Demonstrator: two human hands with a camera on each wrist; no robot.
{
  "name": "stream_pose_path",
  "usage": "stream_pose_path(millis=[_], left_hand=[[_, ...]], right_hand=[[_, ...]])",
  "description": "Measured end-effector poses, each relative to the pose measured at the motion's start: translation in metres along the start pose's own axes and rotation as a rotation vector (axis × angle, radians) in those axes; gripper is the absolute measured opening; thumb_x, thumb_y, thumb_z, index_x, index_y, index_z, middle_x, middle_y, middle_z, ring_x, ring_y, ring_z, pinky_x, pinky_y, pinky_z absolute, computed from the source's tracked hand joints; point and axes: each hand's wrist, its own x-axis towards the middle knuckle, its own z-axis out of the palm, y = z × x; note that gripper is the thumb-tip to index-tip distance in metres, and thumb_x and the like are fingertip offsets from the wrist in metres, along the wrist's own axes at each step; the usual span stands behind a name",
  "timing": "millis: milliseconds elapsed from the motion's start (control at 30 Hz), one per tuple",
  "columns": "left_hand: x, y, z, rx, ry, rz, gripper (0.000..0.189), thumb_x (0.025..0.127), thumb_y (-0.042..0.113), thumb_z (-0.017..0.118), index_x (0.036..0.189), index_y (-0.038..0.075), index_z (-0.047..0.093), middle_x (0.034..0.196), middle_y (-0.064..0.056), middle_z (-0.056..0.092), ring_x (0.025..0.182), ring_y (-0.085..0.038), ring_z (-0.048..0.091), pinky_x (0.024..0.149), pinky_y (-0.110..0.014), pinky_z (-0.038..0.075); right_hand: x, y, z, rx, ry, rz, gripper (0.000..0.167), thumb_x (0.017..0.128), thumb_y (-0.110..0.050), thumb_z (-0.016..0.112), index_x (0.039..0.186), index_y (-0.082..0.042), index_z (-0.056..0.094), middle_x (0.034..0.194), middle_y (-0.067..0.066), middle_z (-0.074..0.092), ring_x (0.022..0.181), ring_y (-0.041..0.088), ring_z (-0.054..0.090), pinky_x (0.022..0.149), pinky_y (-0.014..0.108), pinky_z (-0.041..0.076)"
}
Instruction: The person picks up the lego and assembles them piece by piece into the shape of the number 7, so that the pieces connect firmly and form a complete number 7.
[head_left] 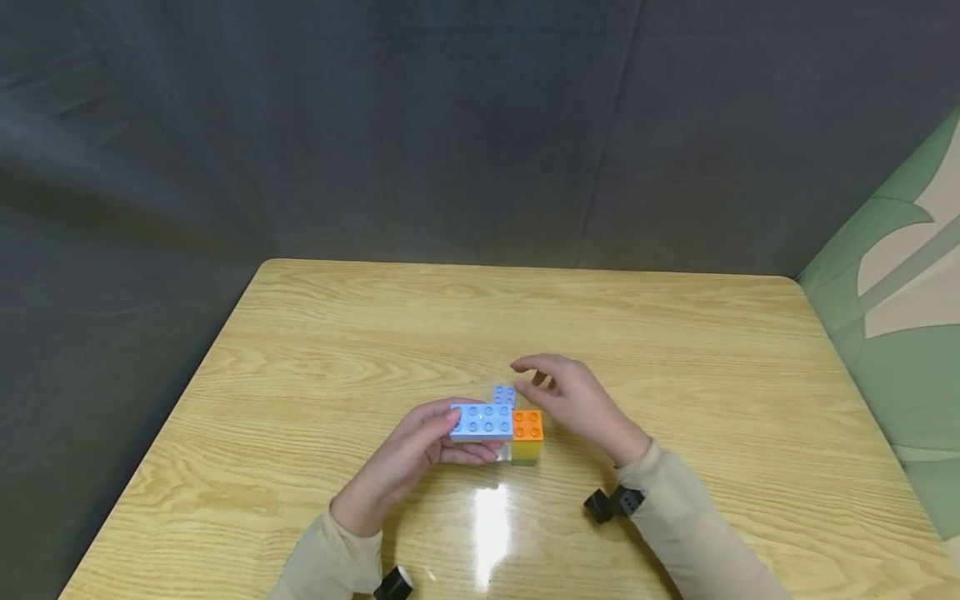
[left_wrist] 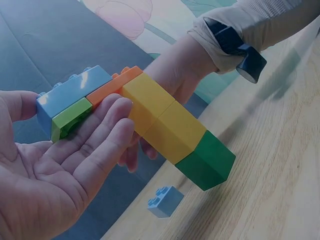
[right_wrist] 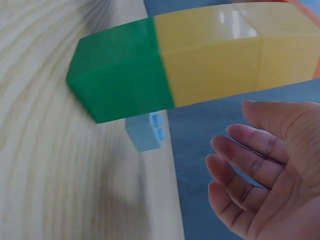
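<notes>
My left hand (head_left: 420, 437) grips a build of toy building bricks, thumb on a long blue brick (head_left: 482, 422) and fingers beneath. A light green brick (left_wrist: 71, 119) sits under the blue one, beside the orange brick (head_left: 527, 425). Below the orange follow two yellow bricks (left_wrist: 182, 126), then a dark green brick (left_wrist: 206, 161) at the column's bottom end. My right hand (head_left: 573, 402) is just right of the build, fingers loosely bent and holding nothing. Beyond the build, a small blue brick (head_left: 504, 395) stands on the table, studs up, partly hidden in the head view.
The wooden table (head_left: 360, 333) ends at a dark curtain (head_left: 450, 150) at the back and left. A green leaf-patterned panel (head_left: 900, 350) borders the right side. Black wrist devices (head_left: 613, 505) sit at both sleeves.
</notes>
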Motion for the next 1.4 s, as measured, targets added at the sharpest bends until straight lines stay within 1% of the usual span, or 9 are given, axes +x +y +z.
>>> stream_pose_path(millis=[133, 333, 433, 500, 733, 900, 1200, 1333, 1400], left_hand=[[0.0, 0.0, -0.001, 0.005, -0.006, 0.008, 0.047, 0.108, 0.021, 0.03, 0.135, -0.017, 0.042, 0.112, -0.037, 0.061, 0.095, -0.027, 0.07, 0.085, -0.055, 0.051], [-0.001, 0.0, -0.001, -0.003, -0.007, 0.001, 0.048, 0.108, 0.021, 0.031, 0.134, -0.017, 0.042, 0.112, -0.036, 0.061, 0.095, -0.027, 0.07, 0.086, -0.057, 0.049], [-0.002, 0.001, 0.0, -0.006, 0.001, -0.01, 0.048, 0.107, 0.022, 0.032, 0.134, -0.017, 0.042, 0.113, -0.035, 0.062, 0.095, -0.027, 0.07, 0.087, -0.059, 0.047], [-0.002, 0.001, 0.0, -0.008, 0.002, -0.011, 0.048, 0.107, 0.022, 0.032, 0.134, -0.017, 0.042, 0.112, -0.035, 0.062, 0.095, -0.027, 0.07, 0.087, -0.06, 0.047], [-0.001, 0.0, -0.001, -0.019, -0.012, 0.008, 0.048, 0.108, 0.021, 0.032, 0.134, -0.017, 0.042, 0.112, -0.035, 0.062, 0.095, -0.027, 0.07, 0.086, -0.056, 0.05], [-0.001, -0.002, -0.002, -0.03, -0.024, 0.013, 0.048, 0.108, 0.021, 0.032, 0.134, -0.018, 0.042, 0.112, -0.036, 0.061, 0.095, -0.027, 0.07, 0.086, -0.052, 0.052], [-0.002, -0.002, -0.003, -0.037, -0.02, 0.007, 0.048, 0.108, 0.022, 0.033, 0.134, -0.017, 0.042, 0.112, -0.034, 0.062, 0.096, -0.027, 0.07, 0.086, -0.048, 0.054], [-0.002, -0.001, -0.002, -0.037, -0.013, -0.001, 0.048, 0.108, 0.023, 0.033, 0.135, -0.016, 0.043, 0.112, -0.033, 0.063, 0.096, -0.027, 0.07, 0.085, -0.046, 0.055], [-0.002, -0.001, -0.002, -0.038, -0.01, -0.004, 0.049, 0.108, 0.023, 0.033, 0.135, -0.016, 0.043, 0.112, -0.032, 0.063, 0.096, -0.027, 0.07, 0.086, -0.048, 0.054]], right_hand=[[0.003, 0.007, 0.004, 0.009, -0.019, 0.011, 0.033, 0.092, -0.019, 0.069, 0.121, -0.003, 0.066, 0.116, 0.011, 0.068, 0.087, 0.016, 0.06, 0.073, 0.032, 0.053], [0.006, 0.012, 0.011, -0.002, -0.059, 0.055, 0.036, 0.088, -0.016, 0.073, 0.121, -0.002, 0.065, 0.111, 0.009, 0.069, 0.083, 0.016, 0.059, 0.072, 0.031, 0.052], [0.008, 0.014, 0.014, -0.028, -0.077, 0.08, 0.038, 0.087, -0.017, 0.074, 0.121, -0.003, 0.065, 0.109, 0.008, 0.069, 0.082, 0.016, 0.059, 0.073, 0.032, 0.052], [0.008, 0.015, 0.016, -0.043, -0.085, 0.091, 0.039, 0.086, -0.017, 0.075, 0.121, -0.003, 0.066, 0.11, 0.008, 0.068, 0.085, 0.018, 0.059, 0.076, 0.034, 0.052], [0.01, 0.019, 0.022, -0.082, -0.106, 0.092, 0.042, 0.085, -0.016, 0.075, 0.122, 0.0, 0.064, 0.119, 0.013, 0.066, 0.1, 0.026, 0.062, 0.09, 0.044, 0.051], [0.01, 0.021, 0.025, -0.1, -0.117, 0.096, 0.044, 0.084, -0.016, 0.077, 0.122, 0.001, 0.064, 0.121, 0.015, 0.065, 0.11, 0.03, 0.061, 0.097, 0.046, 0.048], [0.011, 0.022, 0.029, -0.152, -0.124, 0.083, 0.041, 0.082, -0.006, 0.074, 0.122, 0.001, 0.064, 0.121, 0.015, 0.065, 0.115, 0.032, 0.059, 0.103, 0.047, 0.043], [0.013, 0.021, 0.03, -0.175, -0.118, 0.066, 0.041, 0.08, -0.006, 0.075, 0.12, 0.0, 0.066, 0.119, 0.014, 0.066, 0.113, 0.031, 0.059, 0.102, 0.047, 0.043], [0.013, 0.021, 0.031, -0.191, -0.112, 0.051, 0.039, 0.08, -0.005, 0.075, 0.118, -0.002, 0.067, 0.116, 0.012, 0.066, 0.111, 0.03, 0.06, 0.101, 0.046, 0.045]])
